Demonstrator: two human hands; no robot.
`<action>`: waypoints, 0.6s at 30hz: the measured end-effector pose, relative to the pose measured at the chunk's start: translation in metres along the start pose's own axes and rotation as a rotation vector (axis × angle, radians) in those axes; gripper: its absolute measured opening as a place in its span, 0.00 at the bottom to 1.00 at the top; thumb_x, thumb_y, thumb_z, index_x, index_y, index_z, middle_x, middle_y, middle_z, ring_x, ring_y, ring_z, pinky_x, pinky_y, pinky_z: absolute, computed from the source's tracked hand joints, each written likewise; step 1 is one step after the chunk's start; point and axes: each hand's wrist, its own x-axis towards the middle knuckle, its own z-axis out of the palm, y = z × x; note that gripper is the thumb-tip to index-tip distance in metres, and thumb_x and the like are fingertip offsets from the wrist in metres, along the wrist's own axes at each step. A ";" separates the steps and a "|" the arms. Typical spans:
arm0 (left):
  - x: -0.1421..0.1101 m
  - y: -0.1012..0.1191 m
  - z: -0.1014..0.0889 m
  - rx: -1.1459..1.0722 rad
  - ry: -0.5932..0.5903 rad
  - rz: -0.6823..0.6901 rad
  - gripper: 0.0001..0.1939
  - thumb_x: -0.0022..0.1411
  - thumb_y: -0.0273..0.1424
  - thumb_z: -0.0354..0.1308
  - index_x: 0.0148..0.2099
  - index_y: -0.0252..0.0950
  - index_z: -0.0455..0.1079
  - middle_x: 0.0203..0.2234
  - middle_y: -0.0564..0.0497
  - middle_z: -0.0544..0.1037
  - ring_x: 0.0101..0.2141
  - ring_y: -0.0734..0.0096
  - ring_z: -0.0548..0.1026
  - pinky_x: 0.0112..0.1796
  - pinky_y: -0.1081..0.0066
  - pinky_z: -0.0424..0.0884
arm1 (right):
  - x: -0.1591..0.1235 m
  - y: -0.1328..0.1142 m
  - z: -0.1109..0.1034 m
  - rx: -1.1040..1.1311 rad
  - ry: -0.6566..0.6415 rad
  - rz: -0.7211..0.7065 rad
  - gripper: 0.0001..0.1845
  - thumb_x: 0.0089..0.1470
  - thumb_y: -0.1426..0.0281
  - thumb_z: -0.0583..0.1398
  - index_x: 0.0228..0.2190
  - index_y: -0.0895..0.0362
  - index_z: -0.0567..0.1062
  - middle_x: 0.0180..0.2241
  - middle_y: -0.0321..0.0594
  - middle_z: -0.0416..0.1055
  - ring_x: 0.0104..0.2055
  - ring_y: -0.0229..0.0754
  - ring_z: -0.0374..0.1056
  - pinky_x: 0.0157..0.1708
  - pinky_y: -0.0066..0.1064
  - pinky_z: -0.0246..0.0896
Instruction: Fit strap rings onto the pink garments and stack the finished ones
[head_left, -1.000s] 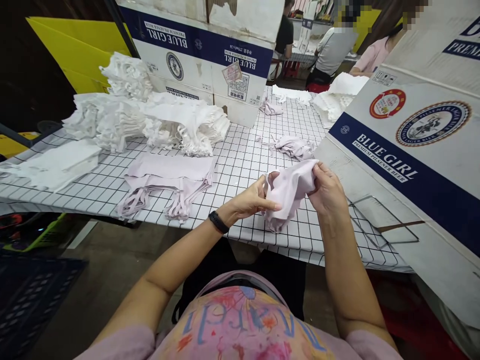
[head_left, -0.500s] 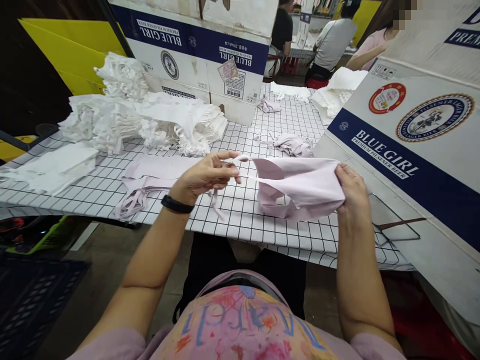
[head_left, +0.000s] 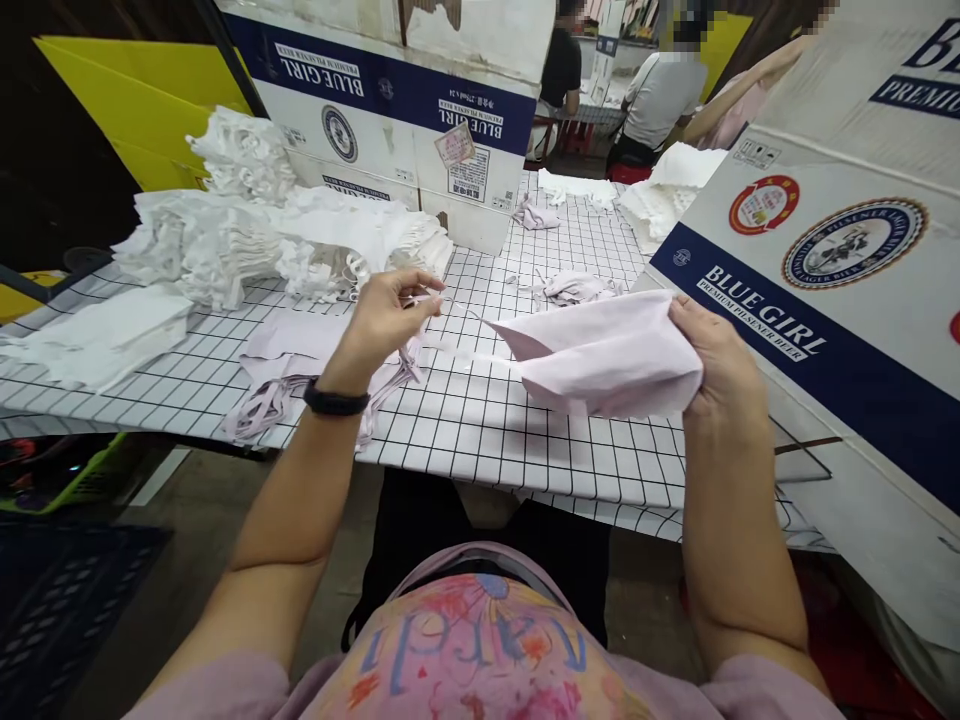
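A pale pink fabric piece with thin straps (head_left: 600, 365) is stretched above the table between my hands. My right hand (head_left: 716, 355) grips its right end, thumb on top. At the other side, my left hand (head_left: 394, 310) pinches the thin straps (head_left: 476, 355), which run taut and slightly blurred toward the fabric. Beneath and beside my left wrist lies a flat stack of similar pink pieces (head_left: 289, 338), their straps bunched at the table's front edge. Another crumpled pink bundle (head_left: 577, 288) lies just beyond the held piece.
Heaps of white ruffled fabric (head_left: 217, 240) and flat white pieces (head_left: 112, 330) cover the left of the grid-patterned table (head_left: 480, 430). One beer carton (head_left: 405, 120) stands behind, another (head_left: 817, 260) leans close on the right. Several people sit farther back.
My left hand has moved left and away from me, drawing the straps out longer. The pink fabric has folded narrower and lifted slightly at its right end.
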 end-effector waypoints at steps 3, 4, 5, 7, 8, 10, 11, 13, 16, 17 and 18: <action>-0.014 0.003 0.030 0.312 -0.003 0.212 0.14 0.60 0.31 0.66 0.49 0.37 0.76 0.49 0.46 0.77 0.50 0.57 0.72 0.52 0.54 0.71 | -0.010 0.013 0.023 0.119 0.032 0.125 0.12 0.51 0.62 0.70 0.36 0.51 0.77 0.31 0.37 0.76 0.34 0.42 0.75 0.27 0.29 0.74; -0.021 0.006 0.042 0.352 -0.071 0.293 0.14 0.62 0.32 0.65 0.50 0.38 0.75 0.51 0.45 0.76 0.53 0.55 0.71 0.55 0.50 0.68 | -0.013 0.019 0.032 0.154 0.032 0.186 0.11 0.51 0.63 0.70 0.35 0.51 0.76 0.28 0.36 0.74 0.29 0.40 0.73 0.23 0.27 0.72; -0.030 0.009 0.055 0.352 -0.175 0.384 0.14 0.64 0.33 0.64 0.51 0.37 0.73 0.51 0.45 0.75 0.53 0.55 0.71 0.56 0.50 0.68 | -0.014 0.024 0.040 0.188 0.023 0.245 0.11 0.50 0.64 0.70 0.33 0.51 0.75 0.26 0.34 0.72 0.26 0.38 0.70 0.20 0.25 0.70; -0.046 0.016 0.078 0.339 -0.321 0.577 0.14 0.66 0.33 0.62 0.52 0.36 0.71 0.50 0.43 0.75 0.51 0.57 0.72 0.52 0.55 0.70 | -0.017 0.032 0.052 0.253 -0.017 0.327 0.12 0.51 0.65 0.70 0.32 0.52 0.72 0.23 0.31 0.69 0.22 0.35 0.67 0.19 0.23 0.68; -0.052 0.019 0.086 0.383 -0.357 0.662 0.14 0.68 0.31 0.60 0.54 0.35 0.70 0.51 0.41 0.74 0.51 0.58 0.72 0.51 0.57 0.70 | -0.017 0.034 0.057 0.283 -0.034 0.344 0.12 0.51 0.66 0.70 0.32 0.52 0.71 0.22 0.31 0.68 0.21 0.34 0.66 0.19 0.23 0.69; -0.059 0.022 0.096 0.533 -0.357 0.809 0.18 0.69 0.22 0.53 0.59 0.36 0.67 0.52 0.40 0.73 0.50 0.58 0.72 0.49 0.59 0.69 | -0.018 0.035 0.060 0.321 -0.039 0.332 0.13 0.51 0.67 0.70 0.31 0.52 0.70 0.23 0.30 0.68 0.21 0.33 0.67 0.21 0.22 0.70; -0.059 0.022 0.098 0.615 -0.340 0.865 0.22 0.68 0.19 0.50 0.62 0.37 0.65 0.52 0.40 0.73 0.50 0.58 0.72 0.48 0.59 0.68 | -0.018 0.035 0.061 0.323 -0.030 0.311 0.13 0.51 0.68 0.69 0.30 0.52 0.69 0.23 0.30 0.68 0.21 0.33 0.67 0.21 0.22 0.70; -0.056 0.022 0.097 0.727 -0.304 0.951 0.29 0.67 0.15 0.47 0.65 0.40 0.62 0.50 0.41 0.74 0.49 0.58 0.73 0.48 0.59 0.67 | -0.018 0.033 0.059 0.308 -0.012 0.266 0.13 0.52 0.67 0.69 0.30 0.52 0.69 0.24 0.31 0.68 0.23 0.34 0.69 0.23 0.23 0.71; -0.045 0.026 0.095 0.786 -0.297 1.039 0.26 0.68 0.15 0.47 0.63 0.41 0.64 0.50 0.43 0.74 0.51 0.59 0.72 0.51 0.57 0.67 | -0.020 0.031 0.058 0.317 -0.026 0.246 0.11 0.53 0.67 0.69 0.31 0.52 0.70 0.27 0.33 0.71 0.27 0.36 0.72 0.27 0.25 0.74; -0.041 0.029 0.094 0.790 -0.308 1.065 0.24 0.68 0.16 0.47 0.60 0.40 0.65 0.50 0.43 0.74 0.52 0.59 0.72 0.53 0.56 0.67 | -0.020 0.032 0.058 0.332 -0.036 0.249 0.12 0.52 0.67 0.69 0.31 0.52 0.70 0.27 0.33 0.71 0.28 0.36 0.72 0.28 0.26 0.74; -0.038 0.032 0.094 0.786 -0.326 1.086 0.22 0.68 0.15 0.46 0.57 0.39 0.67 0.51 0.43 0.74 0.53 0.59 0.72 0.54 0.55 0.67 | -0.021 0.033 0.058 0.348 -0.046 0.250 0.13 0.51 0.67 0.70 0.31 0.52 0.70 0.27 0.32 0.71 0.28 0.36 0.73 0.29 0.26 0.74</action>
